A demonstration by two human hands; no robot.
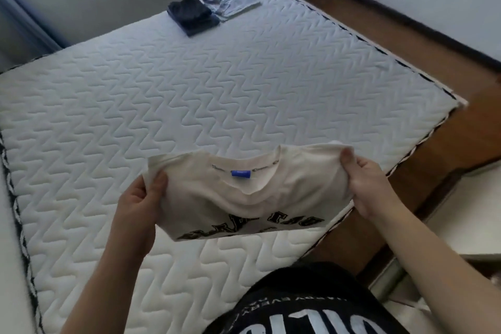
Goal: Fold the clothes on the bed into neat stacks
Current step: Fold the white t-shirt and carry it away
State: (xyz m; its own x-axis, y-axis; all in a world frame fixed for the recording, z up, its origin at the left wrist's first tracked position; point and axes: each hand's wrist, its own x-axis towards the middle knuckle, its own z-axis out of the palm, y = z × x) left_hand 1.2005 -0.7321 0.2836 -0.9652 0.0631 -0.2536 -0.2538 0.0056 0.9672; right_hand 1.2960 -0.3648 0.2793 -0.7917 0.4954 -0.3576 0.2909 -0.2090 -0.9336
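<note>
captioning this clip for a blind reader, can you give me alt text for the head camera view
Both hands, left hand and right hand, hold a folded cream t-shirt with black lettering by its sides, above the near edge of a white quilted mattress. At the far end lie a folded dark blue stack and a folded grey garment beside it.

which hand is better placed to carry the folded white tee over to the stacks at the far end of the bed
Left, marginally. Both hands grip the white tee, but the dark stack and grey stack lie far-left of centre, nearer the left hand than the right hand.
</note>
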